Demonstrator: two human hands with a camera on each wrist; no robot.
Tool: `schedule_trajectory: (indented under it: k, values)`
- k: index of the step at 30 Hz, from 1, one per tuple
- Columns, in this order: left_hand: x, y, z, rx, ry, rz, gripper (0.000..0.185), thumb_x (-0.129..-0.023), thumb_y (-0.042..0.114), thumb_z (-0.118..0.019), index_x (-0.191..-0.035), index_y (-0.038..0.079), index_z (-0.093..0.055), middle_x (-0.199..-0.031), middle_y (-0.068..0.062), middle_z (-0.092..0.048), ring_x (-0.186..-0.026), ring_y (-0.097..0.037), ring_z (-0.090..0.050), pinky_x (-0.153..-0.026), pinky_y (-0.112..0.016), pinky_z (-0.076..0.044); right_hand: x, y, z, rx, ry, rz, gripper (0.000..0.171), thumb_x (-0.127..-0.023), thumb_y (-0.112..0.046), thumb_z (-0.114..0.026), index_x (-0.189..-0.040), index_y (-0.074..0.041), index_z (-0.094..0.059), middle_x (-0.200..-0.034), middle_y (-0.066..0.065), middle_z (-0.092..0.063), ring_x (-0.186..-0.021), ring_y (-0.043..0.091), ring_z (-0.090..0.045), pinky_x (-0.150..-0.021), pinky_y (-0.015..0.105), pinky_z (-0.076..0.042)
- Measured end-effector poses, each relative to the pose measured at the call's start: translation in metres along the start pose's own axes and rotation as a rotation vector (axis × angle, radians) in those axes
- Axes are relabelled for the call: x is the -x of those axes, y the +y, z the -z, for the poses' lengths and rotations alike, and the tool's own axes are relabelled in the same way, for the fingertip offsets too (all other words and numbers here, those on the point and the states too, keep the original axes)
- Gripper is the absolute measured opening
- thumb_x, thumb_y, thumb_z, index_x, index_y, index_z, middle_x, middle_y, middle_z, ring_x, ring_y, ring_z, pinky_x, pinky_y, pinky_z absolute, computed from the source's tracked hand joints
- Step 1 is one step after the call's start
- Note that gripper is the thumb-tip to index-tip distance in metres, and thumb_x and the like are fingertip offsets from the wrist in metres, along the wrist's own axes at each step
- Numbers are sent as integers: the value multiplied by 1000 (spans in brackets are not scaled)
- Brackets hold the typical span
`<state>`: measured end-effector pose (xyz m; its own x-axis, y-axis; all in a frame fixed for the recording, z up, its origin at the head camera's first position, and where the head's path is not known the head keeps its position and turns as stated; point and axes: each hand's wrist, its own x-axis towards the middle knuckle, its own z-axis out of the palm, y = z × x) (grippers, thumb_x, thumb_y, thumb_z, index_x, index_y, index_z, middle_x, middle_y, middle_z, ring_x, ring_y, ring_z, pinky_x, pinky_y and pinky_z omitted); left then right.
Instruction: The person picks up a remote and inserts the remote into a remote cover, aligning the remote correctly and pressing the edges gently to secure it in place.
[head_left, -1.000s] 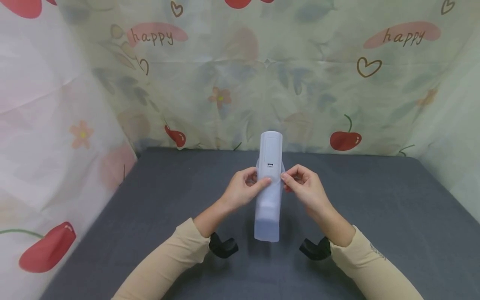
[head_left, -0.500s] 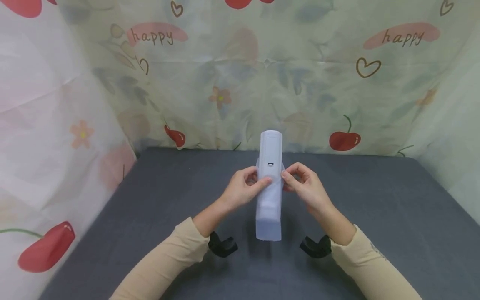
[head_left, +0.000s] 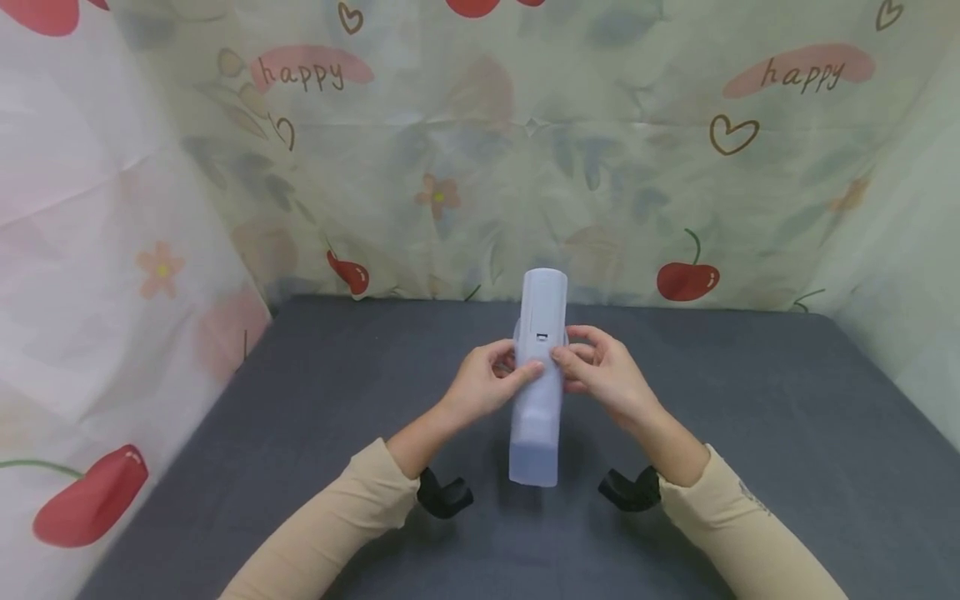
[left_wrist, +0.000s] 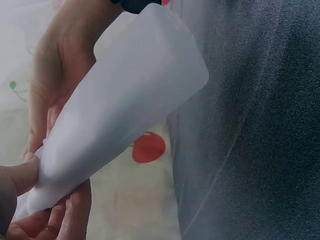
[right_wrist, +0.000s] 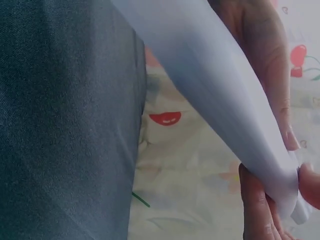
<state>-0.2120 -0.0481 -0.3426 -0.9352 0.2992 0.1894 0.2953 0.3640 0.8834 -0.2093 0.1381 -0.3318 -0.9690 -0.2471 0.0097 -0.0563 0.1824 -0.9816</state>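
Head view: my left hand (head_left: 480,387) and right hand (head_left: 600,377) pinched the translucent sleeve (head_left: 534,437) around the white remote (head_left: 543,308), held above the grey mat's (head_left: 750,417) centre. Lower half covered; top half remained bare.

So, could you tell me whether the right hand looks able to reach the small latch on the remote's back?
Probably yes: the right hand already pinches the remote just beside the latch, which lies uncovered.

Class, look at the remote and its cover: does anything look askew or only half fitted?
Yes. The cover sheathes only the remote's near half; its empty end hangs loose.
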Motion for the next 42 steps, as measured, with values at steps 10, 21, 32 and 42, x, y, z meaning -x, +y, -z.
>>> schedule_trajectory:
  k: [10, 21, 32, 42]
  values:
    - [1, 1, -1, 112, -49, 74, 32, -92, 25, -59, -111, 0, -63, -103, -18, -67, -85, -20, -65, -72, -31, -56, -1, -1, 0, 69, 31, 6, 51, -91, -26, -60, -130, 3, -44, -124, 26, -54, -86, 10, -62, -71, 34, -58]
    - [2, -2, 0, 292, 107, 124, 19, -91, 9, -59, -100, -7, -65, -95, -22, -66, -76, -10, -65, -71, -28, -57, -2, -2, 2, 89, 18, 20, 50, -92, -26, -58, -131, 1, -43, -124, 26, -54, -90, 12, -61, -73, 35, -57]
    - [-1, 5, -2, 300, 228, 128, 17, -91, 6, -58, -93, -10, -64, -84, -19, -65, -64, -4, -58, -63, -22, -54, -2, -2, 1, 74, -78, 38, 55, -93, -27, -57, -137, -1, -38, -131, 25, -51, -99, 19, -61, -79, 41, -56]
    - [-4, 6, -2, 363, 225, 190, 18, -91, 5, -57, -95, -11, -63, -75, -7, -62, -65, -6, -57, -59, -20, -53, -2, -1, 2, 124, -128, 19, 56, -93, -29, -57, -137, 0, -38, -130, 25, -52, -101, 23, -61, -80, 39, -56]
